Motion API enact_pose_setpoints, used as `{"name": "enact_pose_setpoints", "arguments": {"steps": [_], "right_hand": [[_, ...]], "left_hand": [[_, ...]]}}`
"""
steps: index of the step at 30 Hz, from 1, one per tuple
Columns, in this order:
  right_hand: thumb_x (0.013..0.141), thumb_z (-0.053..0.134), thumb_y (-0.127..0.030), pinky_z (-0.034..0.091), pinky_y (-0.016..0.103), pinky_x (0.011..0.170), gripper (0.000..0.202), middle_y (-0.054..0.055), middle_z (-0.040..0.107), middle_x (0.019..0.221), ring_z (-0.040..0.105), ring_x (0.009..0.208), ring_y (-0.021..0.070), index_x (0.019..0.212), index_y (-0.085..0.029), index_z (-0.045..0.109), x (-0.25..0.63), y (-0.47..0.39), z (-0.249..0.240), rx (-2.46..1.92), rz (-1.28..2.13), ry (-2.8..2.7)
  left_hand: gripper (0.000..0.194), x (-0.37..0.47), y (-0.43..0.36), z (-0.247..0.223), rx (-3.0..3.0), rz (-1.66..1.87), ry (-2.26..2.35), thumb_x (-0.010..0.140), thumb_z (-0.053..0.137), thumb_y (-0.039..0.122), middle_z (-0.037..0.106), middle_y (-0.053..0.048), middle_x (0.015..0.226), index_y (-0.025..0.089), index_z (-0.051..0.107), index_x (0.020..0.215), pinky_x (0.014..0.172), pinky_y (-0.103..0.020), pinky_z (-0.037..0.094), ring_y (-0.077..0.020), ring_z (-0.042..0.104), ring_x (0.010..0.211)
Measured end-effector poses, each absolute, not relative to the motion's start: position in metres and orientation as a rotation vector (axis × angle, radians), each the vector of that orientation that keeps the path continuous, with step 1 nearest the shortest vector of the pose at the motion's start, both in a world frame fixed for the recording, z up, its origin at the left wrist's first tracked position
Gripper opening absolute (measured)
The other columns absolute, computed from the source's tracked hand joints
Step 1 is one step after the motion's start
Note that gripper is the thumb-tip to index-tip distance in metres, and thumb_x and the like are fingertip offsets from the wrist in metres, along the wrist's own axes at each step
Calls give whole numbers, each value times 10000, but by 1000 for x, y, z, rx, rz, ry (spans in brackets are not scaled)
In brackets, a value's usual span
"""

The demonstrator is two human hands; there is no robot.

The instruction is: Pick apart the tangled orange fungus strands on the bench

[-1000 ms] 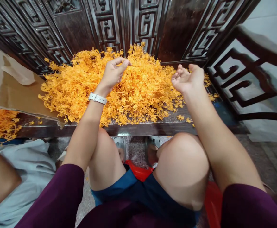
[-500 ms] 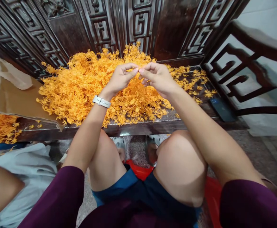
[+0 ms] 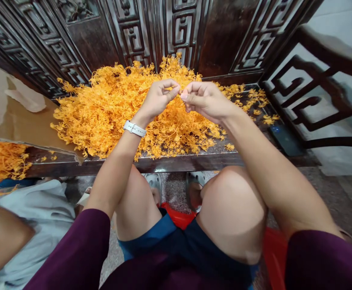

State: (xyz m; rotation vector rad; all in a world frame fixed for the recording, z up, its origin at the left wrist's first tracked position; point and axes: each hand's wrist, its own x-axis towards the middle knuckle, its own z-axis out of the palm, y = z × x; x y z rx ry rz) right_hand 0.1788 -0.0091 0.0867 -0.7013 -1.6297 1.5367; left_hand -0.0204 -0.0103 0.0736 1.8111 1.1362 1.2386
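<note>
A large heap of orange, thin-stemmed plastic-looking pieces (image 3: 109,108) lies on a dark wooden bench (image 3: 190,162). Over the middle of the heap, my left hand (image 3: 162,96) pinches with thumb and index finger; a pale watch band circles that wrist. Facing it, my right hand (image 3: 201,98) is also pinched, its fingertips almost touching those of the left. Whatever lies between the fingertips is too small to make out against the orange behind.
Cardboard (image 3: 27,125) leans at the left, beside another orange pile (image 3: 3,161). A person's arm (image 3: 3,237) shows at lower left. Loose orange pieces and a dark phone (image 3: 286,139) lie at the bench's right end. Carved wood (image 3: 224,36) rises behind.
The whole view has shifted slightly. My fingertips have drawn a little apart, and a small orange piece now lies near the bench's front edge beside my right forearm.
</note>
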Motion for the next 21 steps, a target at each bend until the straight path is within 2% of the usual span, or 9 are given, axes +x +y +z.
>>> {"name": "enact_pose_setpoints", "arguments": {"steps": [4,11,13,16,21], "right_hand": [[754,1008,-578,577,339,707,497,-29,578,751,539,666,151,868,-256,646,183,-13,87,-574,1628,-1570],[783,978,-582,556,357,796,490,-24,595,792,521,715,157,880,-253,628,191,-19,91,-371,1679,-1616],[767,977,-630,550,357,792,528,-23,583,774,527,713,155,847,-244,626,193,-19,93,-331,1676,-1671],[756,968,-685,559,354,782,563,-23,565,741,544,709,153,811,-235,635,194,-19,94,-306,1652,-1731],[722,1006,-651,558,317,673,547,-13,635,743,558,667,139,827,-228,675,195,-17,91,-397,1700,-1837]], "left_hand": [[457,-20,-17,74,1771,1121,1091,1043,609,699,369,65,648,244,619,996,506,-256,326,-69,302,496],[364,-12,-30,78,1755,1076,1083,1106,558,607,379,66,655,254,588,1021,516,-236,378,-56,367,468],[360,-13,-31,81,1731,1145,1073,1143,478,585,333,73,637,258,582,1035,516,-226,385,-57,352,456],[454,-19,-29,88,1714,1260,1073,1175,304,616,279,76,623,275,593,1100,519,-208,392,-63,365,451],[514,-35,-21,90,1706,1320,1076,1162,264,673,252,75,579,318,635,1181,474,-203,388,-77,388,435]]}}
